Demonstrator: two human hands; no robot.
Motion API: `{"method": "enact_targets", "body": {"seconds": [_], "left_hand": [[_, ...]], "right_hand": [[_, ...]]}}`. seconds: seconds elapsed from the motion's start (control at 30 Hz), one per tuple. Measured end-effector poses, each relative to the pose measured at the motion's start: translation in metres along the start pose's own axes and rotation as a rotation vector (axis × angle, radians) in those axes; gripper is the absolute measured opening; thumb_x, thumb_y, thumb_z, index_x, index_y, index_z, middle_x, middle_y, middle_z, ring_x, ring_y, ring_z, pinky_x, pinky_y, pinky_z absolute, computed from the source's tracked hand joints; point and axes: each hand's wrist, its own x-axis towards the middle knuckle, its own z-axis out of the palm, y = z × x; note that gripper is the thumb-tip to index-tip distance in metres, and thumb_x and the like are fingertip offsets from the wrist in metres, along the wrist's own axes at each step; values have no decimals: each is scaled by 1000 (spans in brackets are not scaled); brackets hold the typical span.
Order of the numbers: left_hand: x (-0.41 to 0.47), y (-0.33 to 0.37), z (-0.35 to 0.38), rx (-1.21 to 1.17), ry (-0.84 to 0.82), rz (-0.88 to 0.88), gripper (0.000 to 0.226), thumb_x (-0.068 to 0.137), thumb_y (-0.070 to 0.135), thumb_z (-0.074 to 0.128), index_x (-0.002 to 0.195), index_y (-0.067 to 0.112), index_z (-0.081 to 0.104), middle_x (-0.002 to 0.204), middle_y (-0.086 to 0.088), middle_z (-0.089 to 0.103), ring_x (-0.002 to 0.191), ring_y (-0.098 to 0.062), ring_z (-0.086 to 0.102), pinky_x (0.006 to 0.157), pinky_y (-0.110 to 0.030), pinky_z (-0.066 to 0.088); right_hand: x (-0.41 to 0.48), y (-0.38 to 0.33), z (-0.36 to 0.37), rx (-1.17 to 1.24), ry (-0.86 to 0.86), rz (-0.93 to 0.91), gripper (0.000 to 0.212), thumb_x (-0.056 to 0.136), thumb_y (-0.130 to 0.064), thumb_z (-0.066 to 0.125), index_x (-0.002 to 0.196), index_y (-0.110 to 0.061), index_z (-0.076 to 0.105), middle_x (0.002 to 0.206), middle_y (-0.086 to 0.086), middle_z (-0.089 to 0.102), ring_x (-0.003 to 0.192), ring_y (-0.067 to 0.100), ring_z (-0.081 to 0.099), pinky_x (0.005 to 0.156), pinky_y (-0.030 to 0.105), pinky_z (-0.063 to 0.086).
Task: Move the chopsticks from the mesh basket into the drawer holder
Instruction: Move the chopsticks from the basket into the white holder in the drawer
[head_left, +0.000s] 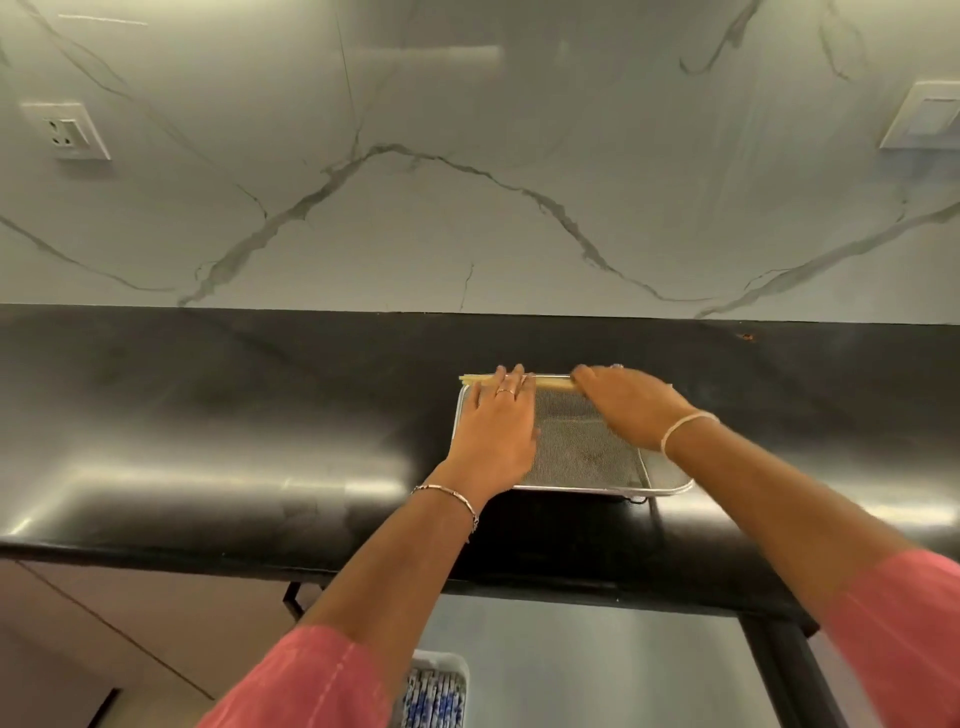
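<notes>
A rectangular steel mesh basket (582, 457) sits on the black countertop (208, 415). Pale wooden chopsticks (553, 383) lie bunched along its far rim, their tips sticking out past the left corner. My left hand (496, 431) rests over the basket's left side with its fingers on the chopsticks. My right hand (628, 405) reaches over the far right part and its fingers curl around the same bundle. Below the counter, an open drawer (597, 665) shows a white holder (436, 691) with blue-patterned pieces in it.
A marble-patterned wall (467, 156) rises right behind the counter, with a socket (65, 130) at the left and a switch plate (924, 117) at the right. Brown cabinet fronts (130, 634) sit below the counter at the left.
</notes>
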Motion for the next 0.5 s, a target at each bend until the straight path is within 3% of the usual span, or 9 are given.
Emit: {"method": "enact_targets", "body": {"seconds": [0.07,0.1,0.17,0.2,0.23,0.3,0.4,0.5], "left_hand": [[-7,7,-18,65,40,48,66,97,27,49,152,11,15,160,-8,18,148,-26,9,119,-47,6],[-12,11,-27,83,62,71,61,97,27,50,149,11,22,155,-9,29,146,-25,19,118,-48,5],[-27,19,-45,76,79,114,38,97,29,50,131,13,46,127,-6,59,123,-22,52,117,-48,15],[-35,21,-53,61,65,127,24,97,30,48,114,14,53,108,-3,65,104,-21,61,110,-45,28],[-46,23,-60,32,24,123,15,98,30,47,101,16,53,96,-2,65,88,-21,62,96,-41,41],[-70,23,-68,-91,-141,72,13,98,25,46,91,16,52,87,-2,62,76,-21,60,69,-37,47],[-114,19,-65,-424,-429,-16,19,99,20,44,94,14,61,81,1,65,68,-14,60,66,-29,49],[-164,9,-49,-632,-586,-108,19,99,21,46,96,16,64,76,4,64,62,-5,59,59,-16,48]], "right_hand": [[-15,-7,-28,4,38,-59,27,91,-8,51,116,-17,45,102,5,62,91,25,63,79,42,54],[-24,-11,-39,-7,45,-87,23,92,-11,51,112,-20,46,98,3,63,86,23,63,77,40,54],[-44,-23,-56,-17,26,-121,12,93,-15,49,102,-24,50,89,-2,62,78,19,61,71,36,52],[-52,-29,-62,-10,1,-129,10,93,-16,48,96,-24,51,85,-3,62,75,18,59,67,32,50],[-62,-37,-66,13,-34,-134,10,93,-17,47,91,-25,52,82,-4,61,73,18,58,63,28,46],[-83,-54,-72,123,-130,-139,12,93,-19,47,87,-26,54,81,-7,60,74,15,57,62,25,39],[-111,-79,-69,296,-295,-148,16,95,-23,50,83,-26,60,74,-12,63,67,8,60,65,25,43],[-136,-90,-52,448,-383,-105,14,92,-31,57,101,-27,66,86,-9,68,74,8,63,70,22,47]]}}
